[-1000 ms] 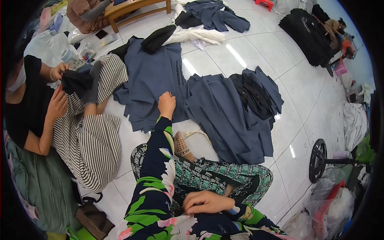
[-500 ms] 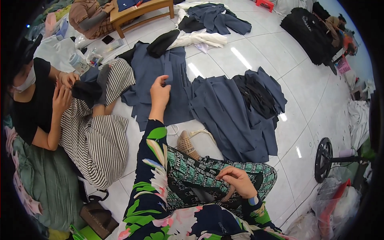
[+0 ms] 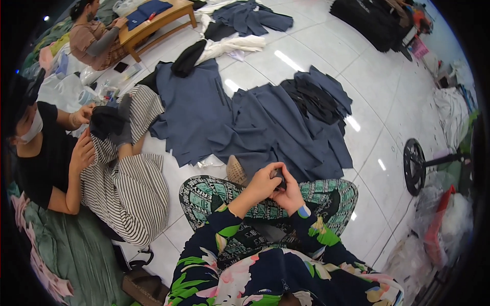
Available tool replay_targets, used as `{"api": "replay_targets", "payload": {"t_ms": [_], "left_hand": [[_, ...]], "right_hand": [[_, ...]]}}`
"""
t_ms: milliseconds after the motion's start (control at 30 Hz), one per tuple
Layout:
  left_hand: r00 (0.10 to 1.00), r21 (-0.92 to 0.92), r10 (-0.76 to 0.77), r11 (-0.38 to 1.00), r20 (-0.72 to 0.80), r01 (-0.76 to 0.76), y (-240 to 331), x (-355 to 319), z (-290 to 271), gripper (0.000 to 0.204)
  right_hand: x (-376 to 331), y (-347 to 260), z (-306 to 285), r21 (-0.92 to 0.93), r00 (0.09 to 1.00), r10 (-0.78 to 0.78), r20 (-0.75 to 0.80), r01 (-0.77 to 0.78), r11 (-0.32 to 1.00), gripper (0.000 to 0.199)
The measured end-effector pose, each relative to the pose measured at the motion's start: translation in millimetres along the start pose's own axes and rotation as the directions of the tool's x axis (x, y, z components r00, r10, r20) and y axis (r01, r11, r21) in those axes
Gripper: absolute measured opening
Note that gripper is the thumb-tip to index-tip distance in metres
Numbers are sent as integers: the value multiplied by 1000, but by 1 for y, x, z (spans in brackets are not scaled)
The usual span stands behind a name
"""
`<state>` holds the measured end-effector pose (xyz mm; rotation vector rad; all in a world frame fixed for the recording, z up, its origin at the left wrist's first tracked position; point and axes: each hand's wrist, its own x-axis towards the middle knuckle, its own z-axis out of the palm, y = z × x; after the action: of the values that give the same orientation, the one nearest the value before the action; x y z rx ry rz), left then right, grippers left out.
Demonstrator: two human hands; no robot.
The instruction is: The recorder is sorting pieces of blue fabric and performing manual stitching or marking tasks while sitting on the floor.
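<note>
My left hand (image 3: pixel 261 184) and my right hand (image 3: pixel 290 192) meet in front of my crossed legs, fingers closed together around a bunched bit of dark fabric (image 3: pixel 279 180). A loose blue-grey cloth piece (image 3: pixel 255 133) stretches from the piles toward my hands, and the bunched bit seems to be its edge; my fingers hide most of the grip. Ahead to the left lies a flat stack of blue-grey fabric pieces (image 3: pixel 186 97). Black cloth (image 3: pixel 311 99) rests on the right-hand pile.
At my left a seated co-worker in striped trousers (image 3: pixel 135 196) handles dark cloth (image 3: pixel 108 121). Farther off, another person sits at a low wooden table (image 3: pixel 153 31). A black fan (image 3: pixel 414 167) and plastic bags (image 3: pixel 449 232) stand on the right. White and black cloth lies beyond the stacks.
My left hand has come back from above the left stack to join my right hand at my lap. Blue-grey cloth now spans the gap between the piles. The view has shifted.
</note>
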<state>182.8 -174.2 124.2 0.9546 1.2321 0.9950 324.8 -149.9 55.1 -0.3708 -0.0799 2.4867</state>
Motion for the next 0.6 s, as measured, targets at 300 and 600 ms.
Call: {"api": "replay_targets", "payload": {"t_ms": [300,600], "left_hand": [[928,66,307,952,-213,-300,16,-36,-4,31],[800,490,588,736,-120,-468,9,-67,41,20]], "right_hand": [[-48,-22,97,-524,896,-394,-206,239,817,38],[-94,-9,98,-163,979,-128,-158,102,981,48]]}}
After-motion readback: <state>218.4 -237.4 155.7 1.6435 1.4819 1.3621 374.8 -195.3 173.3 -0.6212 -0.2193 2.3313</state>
